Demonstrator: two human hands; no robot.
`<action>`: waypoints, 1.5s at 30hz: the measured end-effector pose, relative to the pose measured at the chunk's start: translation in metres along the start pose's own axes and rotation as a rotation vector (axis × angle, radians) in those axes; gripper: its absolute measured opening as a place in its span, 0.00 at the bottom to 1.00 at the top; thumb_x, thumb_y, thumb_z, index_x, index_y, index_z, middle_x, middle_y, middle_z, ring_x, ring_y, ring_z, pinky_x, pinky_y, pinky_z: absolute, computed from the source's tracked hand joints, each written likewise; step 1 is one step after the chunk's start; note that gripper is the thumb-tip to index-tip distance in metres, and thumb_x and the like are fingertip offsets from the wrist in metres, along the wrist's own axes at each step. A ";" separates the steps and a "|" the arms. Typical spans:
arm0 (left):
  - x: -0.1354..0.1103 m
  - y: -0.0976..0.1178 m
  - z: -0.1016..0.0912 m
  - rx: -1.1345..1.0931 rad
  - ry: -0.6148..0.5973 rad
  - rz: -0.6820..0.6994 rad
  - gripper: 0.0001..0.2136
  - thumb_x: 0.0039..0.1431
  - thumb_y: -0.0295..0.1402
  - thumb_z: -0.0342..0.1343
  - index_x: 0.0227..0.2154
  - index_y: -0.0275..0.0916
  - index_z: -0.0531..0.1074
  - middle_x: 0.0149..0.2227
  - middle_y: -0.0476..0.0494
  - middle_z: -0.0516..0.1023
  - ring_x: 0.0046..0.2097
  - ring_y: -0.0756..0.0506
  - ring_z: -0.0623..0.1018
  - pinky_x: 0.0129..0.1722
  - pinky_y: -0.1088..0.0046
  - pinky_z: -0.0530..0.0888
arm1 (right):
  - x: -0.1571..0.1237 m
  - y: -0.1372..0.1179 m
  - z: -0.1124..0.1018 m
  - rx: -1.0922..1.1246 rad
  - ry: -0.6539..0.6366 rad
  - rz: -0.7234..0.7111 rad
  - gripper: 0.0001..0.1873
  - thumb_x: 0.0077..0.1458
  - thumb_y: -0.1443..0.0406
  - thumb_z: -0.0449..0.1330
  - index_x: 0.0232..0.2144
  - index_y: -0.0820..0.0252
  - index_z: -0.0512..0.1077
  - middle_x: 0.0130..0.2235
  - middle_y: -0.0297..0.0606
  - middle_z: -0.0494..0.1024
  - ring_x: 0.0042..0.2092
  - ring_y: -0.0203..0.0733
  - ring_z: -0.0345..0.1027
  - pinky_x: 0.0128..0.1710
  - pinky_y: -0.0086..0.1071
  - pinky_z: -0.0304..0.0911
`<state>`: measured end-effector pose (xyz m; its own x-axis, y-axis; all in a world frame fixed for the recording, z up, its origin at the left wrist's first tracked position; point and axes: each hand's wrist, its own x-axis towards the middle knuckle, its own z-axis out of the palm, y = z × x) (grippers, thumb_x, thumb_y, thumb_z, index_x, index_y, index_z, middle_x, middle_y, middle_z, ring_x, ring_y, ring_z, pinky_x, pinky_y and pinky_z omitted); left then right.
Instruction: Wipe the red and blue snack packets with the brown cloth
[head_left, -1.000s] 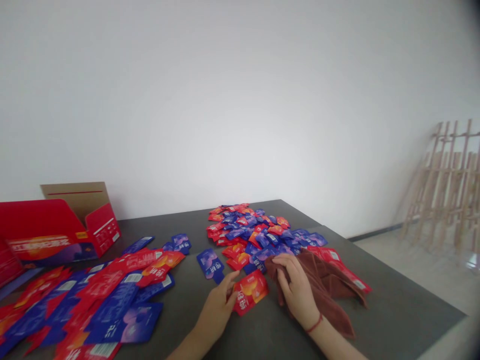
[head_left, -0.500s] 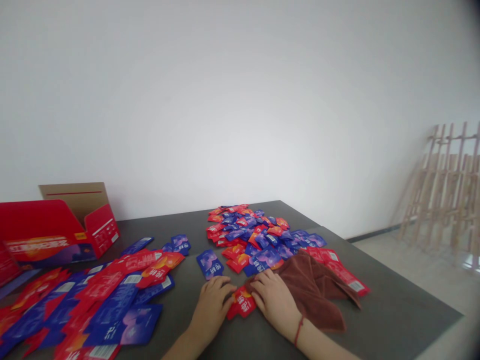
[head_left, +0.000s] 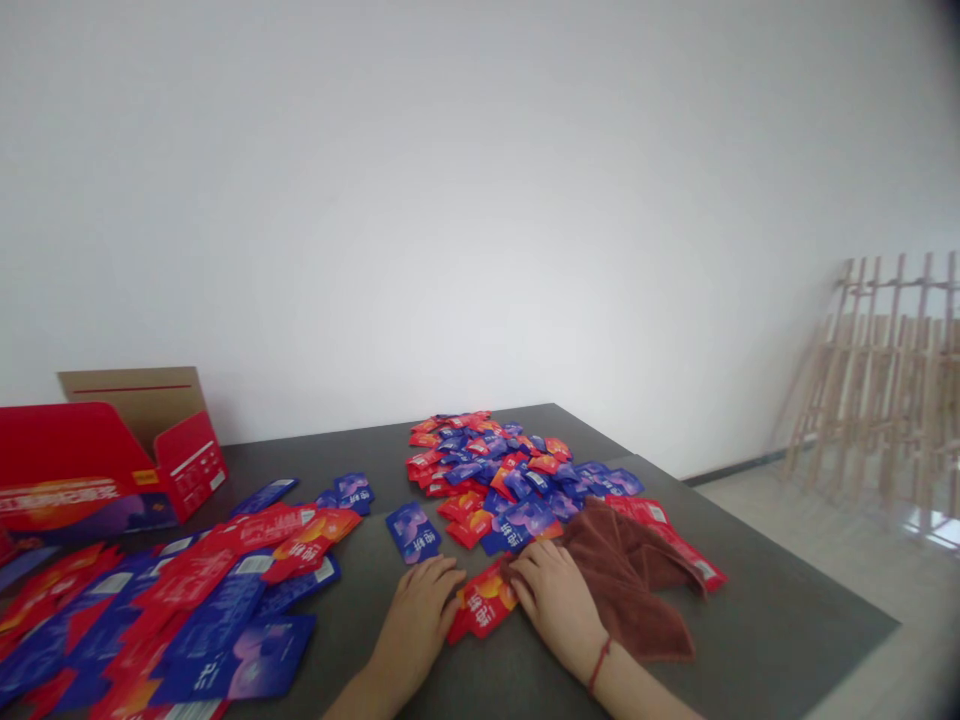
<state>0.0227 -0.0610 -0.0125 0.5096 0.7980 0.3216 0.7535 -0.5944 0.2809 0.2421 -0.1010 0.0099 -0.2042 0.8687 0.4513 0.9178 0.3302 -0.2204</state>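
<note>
A small red packet lies on the dark table between my two hands. My left hand rests palm down on the table with its fingers spread, its fingertips touching the packet's left edge. My right hand lies flat over the edge of a brown cloth, fingers stretched toward the packet's right side. A single blue packet sits just beyond my left hand. Behind it spreads a pile of red and blue packets.
Flattened red and blue cartons cover the table's left part. An open red display box with a brown cardboard flap stands at the far left. Wooden frames lean on the wall at right. The table's edge runs along the right.
My left hand has put the red packet down flat on the table and opened beside it. My right hand slid left along the brown cloth toward the packet.
</note>
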 end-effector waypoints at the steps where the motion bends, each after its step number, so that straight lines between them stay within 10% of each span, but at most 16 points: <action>1: 0.000 0.000 0.001 0.002 0.001 0.001 0.14 0.60 0.28 0.51 0.48 0.44 0.72 0.54 0.45 0.73 0.57 0.41 0.69 0.57 0.57 0.64 | 0.001 -0.001 0.000 0.003 -0.010 -0.023 0.08 0.61 0.67 0.55 0.35 0.56 0.74 0.38 0.37 0.74 0.43 0.43 0.63 0.43 0.37 0.55; 8: 0.000 -0.002 0.005 0.022 0.041 0.016 0.18 0.59 0.25 0.49 0.51 0.42 0.69 0.54 0.42 0.73 0.56 0.42 0.70 0.56 0.58 0.65 | 0.013 -0.031 0.014 0.025 -0.180 -0.303 0.07 0.60 0.64 0.57 0.35 0.57 0.75 0.38 0.34 0.75 0.45 0.40 0.64 0.45 0.32 0.57; 17: 0.001 0.004 0.000 0.061 -0.012 -0.006 0.16 0.60 0.27 0.49 0.51 0.41 0.70 0.55 0.41 0.72 0.57 0.40 0.69 0.57 0.57 0.64 | 0.019 -0.002 0.010 0.017 -0.121 -0.135 0.11 0.62 0.67 0.53 0.42 0.58 0.75 0.41 0.38 0.76 0.45 0.41 0.66 0.46 0.33 0.61; 30: 0.001 0.007 0.001 0.153 -0.029 0.009 0.17 0.61 0.24 0.49 0.51 0.40 0.69 0.55 0.42 0.72 0.57 0.44 0.68 0.58 0.62 0.63 | -0.005 -0.032 0.017 0.138 -0.213 -0.439 0.11 0.61 0.61 0.56 0.46 0.51 0.72 0.46 0.32 0.76 0.48 0.40 0.65 0.50 0.34 0.58; 37: 0.001 0.009 -0.001 0.151 -0.057 -0.021 0.17 0.61 0.24 0.49 0.53 0.40 0.68 0.56 0.42 0.70 0.58 0.43 0.67 0.58 0.60 0.62 | -0.009 0.005 0.003 0.083 -0.142 -0.163 0.14 0.63 0.66 0.52 0.48 0.57 0.73 0.47 0.40 0.76 0.48 0.43 0.67 0.50 0.36 0.61; 45: 0.003 0.010 0.001 0.140 -0.043 -0.034 0.18 0.60 0.23 0.49 0.52 0.41 0.69 0.56 0.43 0.71 0.58 0.43 0.68 0.58 0.61 0.61 | -0.038 -0.013 -0.014 0.120 -0.235 -0.403 0.16 0.61 0.63 0.55 0.51 0.52 0.70 0.53 0.36 0.72 0.54 0.44 0.62 0.55 0.36 0.55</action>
<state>0.0319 -0.0647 -0.0103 0.4976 0.8230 0.2741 0.8198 -0.5494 0.1613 0.2422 -0.1432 0.0076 -0.6197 0.7182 0.3166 0.7070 0.6859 -0.1723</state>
